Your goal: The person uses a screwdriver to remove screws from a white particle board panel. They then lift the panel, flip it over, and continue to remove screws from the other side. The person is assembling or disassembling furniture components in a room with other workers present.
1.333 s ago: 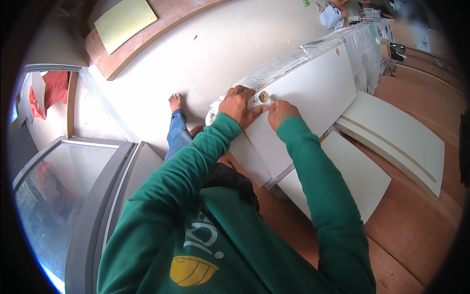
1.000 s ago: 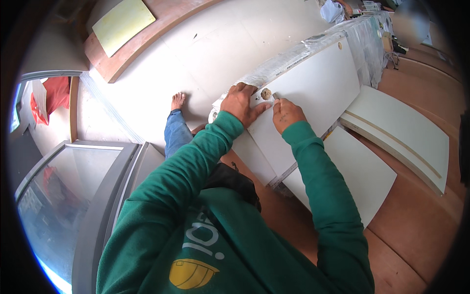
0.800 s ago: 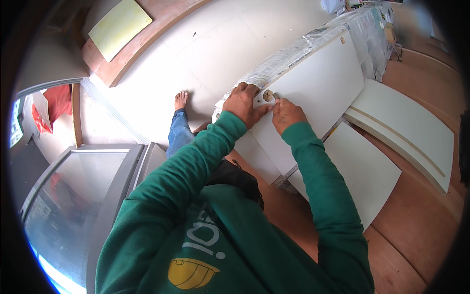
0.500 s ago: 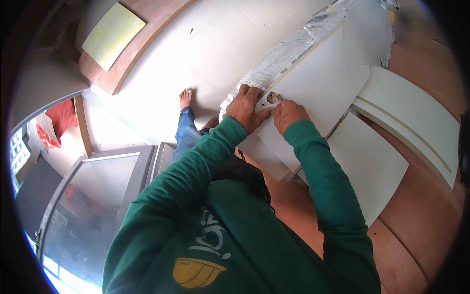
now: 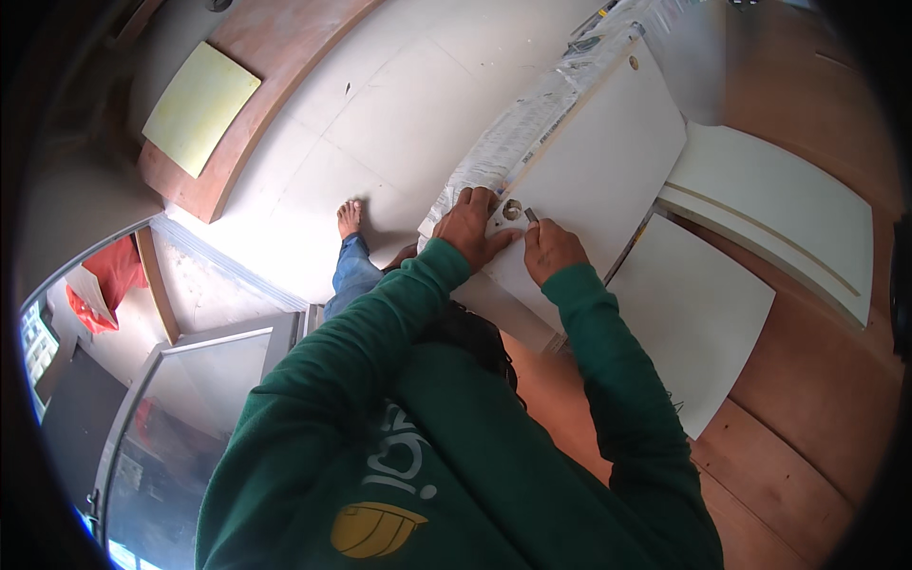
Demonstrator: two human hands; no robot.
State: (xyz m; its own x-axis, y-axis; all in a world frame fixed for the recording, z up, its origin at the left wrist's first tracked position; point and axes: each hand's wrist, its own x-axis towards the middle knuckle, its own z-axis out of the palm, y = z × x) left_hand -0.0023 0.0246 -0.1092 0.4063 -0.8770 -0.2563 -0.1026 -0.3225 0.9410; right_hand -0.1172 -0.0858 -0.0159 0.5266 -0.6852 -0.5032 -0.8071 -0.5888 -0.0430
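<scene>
Both green-sleeved forearms extend forward from the lower edge and converge on a white panel (image 5: 608, 142), which lies at a slant with plastic wrapping (image 5: 522, 119) along its far-left edge. The left hand (image 5: 465, 231) rests at the panel's near corner, thumb extended beside a round hole (image 5: 513, 209); whether its grip closes around the edge cannot be told. The right hand (image 5: 553, 251) is curled, its grip closed on a short grey tool (image 5: 531, 217), the exposed end of which is just beside the hole. To the right, a second white panel (image 5: 692, 313) and a tan-striped panel (image 5: 779, 190) lie over brown boards (image 5: 807, 380). Beyond the person's bare foot (image 5: 350, 218), pale tiled floor (image 5: 408, 76) leads to a curved brown worktop (image 5: 285, 47) carrying a yellow sheet (image 5: 199, 109). A grey-framed glazed door (image 5: 190, 418) is positioned at left; red material (image 5: 123, 271), kind unclear, is visible past it.
</scene>
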